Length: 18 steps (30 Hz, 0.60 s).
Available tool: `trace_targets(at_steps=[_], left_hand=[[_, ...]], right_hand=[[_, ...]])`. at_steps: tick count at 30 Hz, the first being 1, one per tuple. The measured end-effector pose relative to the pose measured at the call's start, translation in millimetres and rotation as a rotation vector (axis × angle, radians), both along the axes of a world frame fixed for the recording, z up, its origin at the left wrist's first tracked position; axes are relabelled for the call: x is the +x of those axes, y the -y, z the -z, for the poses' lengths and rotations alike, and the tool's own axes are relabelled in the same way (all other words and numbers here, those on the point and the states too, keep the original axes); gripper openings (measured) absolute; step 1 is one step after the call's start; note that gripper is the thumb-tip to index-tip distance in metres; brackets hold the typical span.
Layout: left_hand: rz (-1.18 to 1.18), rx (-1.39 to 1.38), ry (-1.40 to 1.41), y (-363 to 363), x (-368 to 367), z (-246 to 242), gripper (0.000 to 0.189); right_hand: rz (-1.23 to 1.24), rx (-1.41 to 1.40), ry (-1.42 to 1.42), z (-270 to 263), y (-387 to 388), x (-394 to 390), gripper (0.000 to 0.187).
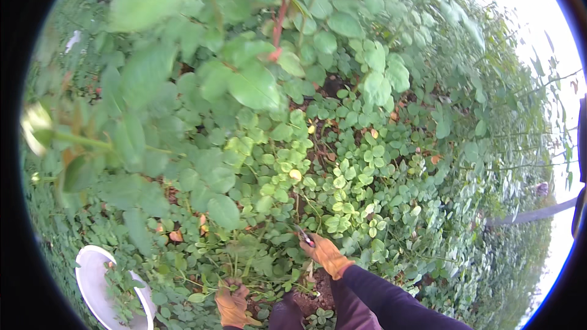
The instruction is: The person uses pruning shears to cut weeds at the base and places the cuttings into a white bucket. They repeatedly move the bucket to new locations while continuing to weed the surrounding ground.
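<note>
My right hand, in an orange glove and dark sleeve, grips a small cutting tool, probably pruning shears, its dark tip pointing up and left into low green foliage. My left hand, in a matching glove, is at the bottom centre with its fingers curled around green stems. Leaves partly hide those fingers, and the stems reach out to both sides. Rose-like bushes with green and some yellowish leaves surround both hands. My trouser legs show between and below the hands.
A white round container holding leafy cuttings stands at the lower left. Tall leafy stems rise close to the camera at the upper left. Brown soil shows between my legs. A grey pole or pipe crosses the right edge.
</note>
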State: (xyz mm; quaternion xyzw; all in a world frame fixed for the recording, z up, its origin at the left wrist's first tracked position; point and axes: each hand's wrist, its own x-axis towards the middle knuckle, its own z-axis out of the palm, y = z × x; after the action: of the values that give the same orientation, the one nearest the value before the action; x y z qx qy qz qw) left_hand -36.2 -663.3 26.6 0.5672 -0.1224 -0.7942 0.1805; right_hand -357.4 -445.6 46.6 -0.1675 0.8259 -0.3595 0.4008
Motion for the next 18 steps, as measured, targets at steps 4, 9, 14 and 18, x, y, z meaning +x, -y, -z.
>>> trace_targets(at_steps=[4,9,14,18], left_hand=[[0.122,-0.010,0.038,-13,23,-73,0.032],[0.244,-0.093,0.085,-26,53,-148,0.040],[0.337,-0.257,0.154,-40,80,-195,0.035],[0.537,-0.538,0.337,-61,101,-226,0.020]], right_hand=[[0.096,0.117,-0.048,-69,2,27,0.049],[0.297,0.077,-0.016,-153,1,52,0.048],[0.407,-0.012,0.207,-180,-8,68,0.049],[0.390,-0.012,0.292,-159,-26,81,0.042]])
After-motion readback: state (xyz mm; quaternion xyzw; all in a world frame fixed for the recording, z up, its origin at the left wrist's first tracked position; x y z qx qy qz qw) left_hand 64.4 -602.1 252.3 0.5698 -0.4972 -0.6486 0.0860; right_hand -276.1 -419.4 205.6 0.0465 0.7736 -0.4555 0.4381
